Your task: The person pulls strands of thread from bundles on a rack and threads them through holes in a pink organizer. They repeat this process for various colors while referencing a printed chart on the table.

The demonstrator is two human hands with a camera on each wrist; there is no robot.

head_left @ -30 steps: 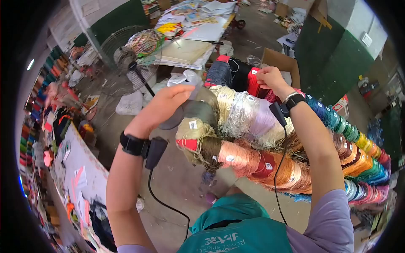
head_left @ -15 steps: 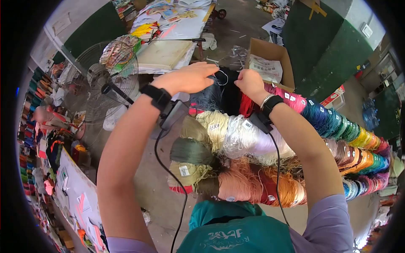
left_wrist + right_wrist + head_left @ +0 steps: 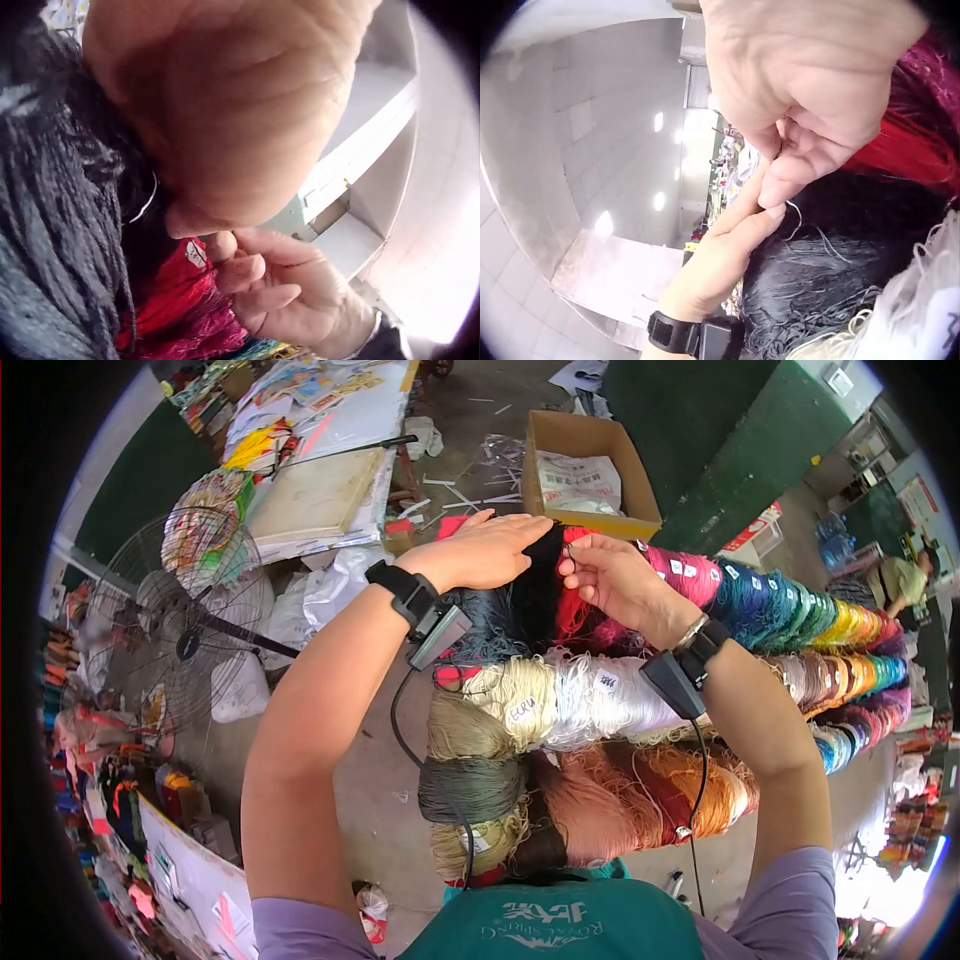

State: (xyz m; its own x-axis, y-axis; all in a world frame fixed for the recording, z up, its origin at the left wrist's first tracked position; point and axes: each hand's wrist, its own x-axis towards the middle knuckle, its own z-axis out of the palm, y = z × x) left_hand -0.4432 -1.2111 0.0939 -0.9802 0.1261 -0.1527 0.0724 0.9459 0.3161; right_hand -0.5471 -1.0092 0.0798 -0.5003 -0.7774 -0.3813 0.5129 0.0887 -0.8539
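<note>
My left hand (image 3: 485, 550) lies with its fingers straight over the top of a black thread hank (image 3: 538, 585). Close by its fingertips, my right hand (image 3: 622, 582) pinches a thin dark strand between thumb and forefinger, above where the black hank meets a red hank (image 3: 573, 608). A slate-grey hank (image 3: 52, 195) hangs beneath the left wrist. In the right wrist view, a thin pale thread loop (image 3: 796, 217) lies on the black hank below the fingertips. The cream hank (image 3: 515, 705) marked ECRU hangs on the row nearer my body.
Rows of tagged hanks, blue (image 3: 735, 605) and yellow (image 3: 845, 630) among them, extend right. Behind stands an open cardboard box (image 3: 590, 510) holding a white bag. A standing fan (image 3: 185, 630) is at left, near a paper-covered table (image 3: 330, 420). Another person (image 3: 900, 580) is at far right.
My left hand has come across from the left onto the black hank, its fingers straightening. The right hand has shifted from the red hank toward the black one. The head view has moved too.
</note>
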